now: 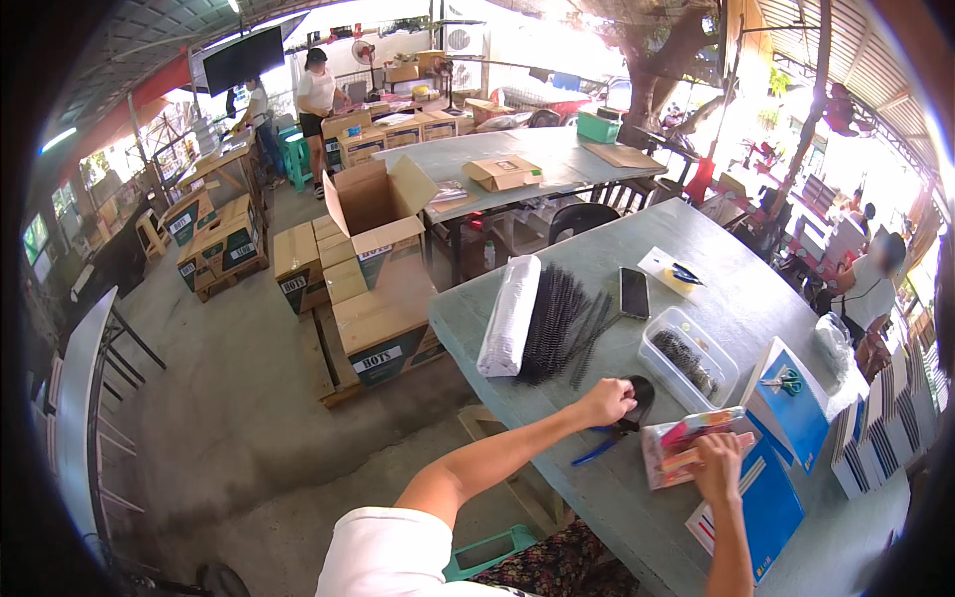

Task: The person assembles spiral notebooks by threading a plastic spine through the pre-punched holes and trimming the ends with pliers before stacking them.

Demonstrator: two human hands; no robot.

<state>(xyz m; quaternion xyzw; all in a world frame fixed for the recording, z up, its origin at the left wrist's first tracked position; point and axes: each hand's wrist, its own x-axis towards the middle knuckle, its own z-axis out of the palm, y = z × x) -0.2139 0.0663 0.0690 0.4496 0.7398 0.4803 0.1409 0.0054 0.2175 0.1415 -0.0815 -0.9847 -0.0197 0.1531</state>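
Observation:
My left hand (607,402) is closed at the edge of a black rounded object (645,396) on the grey table; its kind is unclear. A tool with blue handles (595,454) lies just below it, partly hidden. My right hand (718,460) is closed on a pink and orange packet (662,460) with clear, shiny wrapping, its fingers over the right side. Beside that hand are blue-covered books (774,512), one lying partly under my forearm. Scissors with green handles (784,381) rest on another blue book (771,358). A clear plastic tub (731,370) holds many small dark pieces.
Black binding coils (557,328) lie by a white wrapped roll (509,316). A phone (634,293) and a white card with a yellow-and-black item (674,271) sit farther back. Book stacks (875,453) line the right edge. Cartons (383,308) stand left; other people work beyond.

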